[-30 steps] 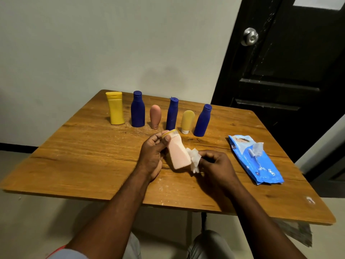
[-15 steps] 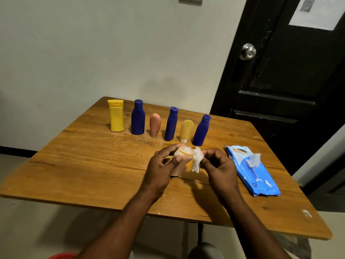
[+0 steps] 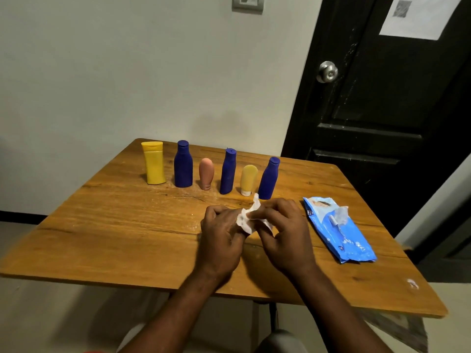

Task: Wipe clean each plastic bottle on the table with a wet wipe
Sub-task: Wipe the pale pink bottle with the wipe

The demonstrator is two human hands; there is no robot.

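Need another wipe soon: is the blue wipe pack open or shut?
Open: a pale flap or wipe sticks up from the blue wipe pack.

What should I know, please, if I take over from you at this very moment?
Left hand: curled round something hidden under the wipe, likely a bottle.
Right hand: pinches the wipe against it.
Six bottles stand in a row at the table's far side, yellow one to blue one; wipe pack lies to the right.
Done: cannot tell which are wiped.
Left: finish this one, then any bottle not yet wiped.
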